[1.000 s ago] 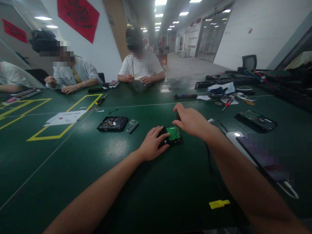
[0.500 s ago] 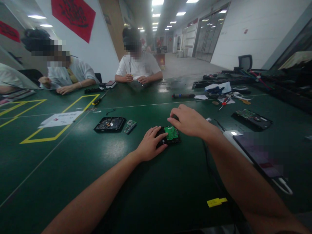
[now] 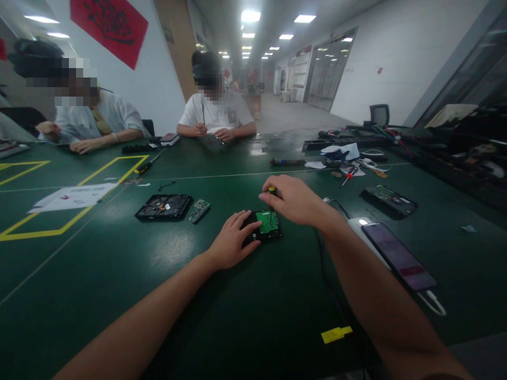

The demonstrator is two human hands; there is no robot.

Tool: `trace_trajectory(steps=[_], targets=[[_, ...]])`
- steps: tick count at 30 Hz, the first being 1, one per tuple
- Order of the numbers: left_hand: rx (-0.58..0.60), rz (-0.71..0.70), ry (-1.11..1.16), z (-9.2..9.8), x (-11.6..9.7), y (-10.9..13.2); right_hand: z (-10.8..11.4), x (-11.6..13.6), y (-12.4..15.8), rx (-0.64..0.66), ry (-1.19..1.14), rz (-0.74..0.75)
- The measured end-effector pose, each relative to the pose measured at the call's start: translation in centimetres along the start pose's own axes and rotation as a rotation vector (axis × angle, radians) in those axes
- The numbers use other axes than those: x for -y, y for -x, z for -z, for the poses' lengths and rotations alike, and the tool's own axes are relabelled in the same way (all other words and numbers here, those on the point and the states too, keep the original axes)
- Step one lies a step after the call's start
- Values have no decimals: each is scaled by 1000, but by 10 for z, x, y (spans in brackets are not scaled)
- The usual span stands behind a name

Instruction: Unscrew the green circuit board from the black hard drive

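A black hard drive [image 3: 264, 228] with a green circuit board [image 3: 268, 221] facing up lies on the green table [image 3: 119, 295] in front of me. My left hand [image 3: 232, 244] rests on its left side, fingers spread flat, holding it down. My right hand [image 3: 293, 199] is closed around a screwdriver [image 3: 271, 191] with a yellow-tipped handle, held upright above the drive's far edge.
An opened hard drive [image 3: 163, 206] and a loose circuit board [image 3: 199, 210] lie to the left. A phone [image 3: 398, 255] on a cable lies at my right, another drive [image 3: 388, 199] beyond it. Tools and cloths clutter the far right. Two people sit across the table. A yellow tag [image 3: 336, 334] lies near me.
My right hand has shifted slightly toward the drive, and the screwdriver's yellow tip now shows. My head has turned right, so everything sits further left. My left hand stays on the drive.
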State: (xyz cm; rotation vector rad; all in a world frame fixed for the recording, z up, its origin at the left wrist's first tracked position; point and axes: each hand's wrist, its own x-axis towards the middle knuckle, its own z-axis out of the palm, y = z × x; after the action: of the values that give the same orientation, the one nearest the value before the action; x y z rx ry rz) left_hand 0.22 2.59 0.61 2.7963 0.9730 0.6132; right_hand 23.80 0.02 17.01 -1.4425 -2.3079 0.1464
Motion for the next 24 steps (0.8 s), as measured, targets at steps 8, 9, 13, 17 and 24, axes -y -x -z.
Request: trace_trajectory(steps=[8, 9, 13, 17, 24], targets=[[1, 7, 7, 1, -1, -1, 9, 1, 3, 9, -66, 10], [0, 8, 11, 2, -1, -1, 10, 1, 4, 10, -92, -14], [-1, 11, 22, 2, -1, 0, 16, 2, 8, 28, -124, -29], [-3, 14, 24, 3, -2, 0, 18, 4, 6, 31, -142, -47], [-10, 8, 21, 0, 2, 0, 19, 1, 7, 31, -130, -64]])
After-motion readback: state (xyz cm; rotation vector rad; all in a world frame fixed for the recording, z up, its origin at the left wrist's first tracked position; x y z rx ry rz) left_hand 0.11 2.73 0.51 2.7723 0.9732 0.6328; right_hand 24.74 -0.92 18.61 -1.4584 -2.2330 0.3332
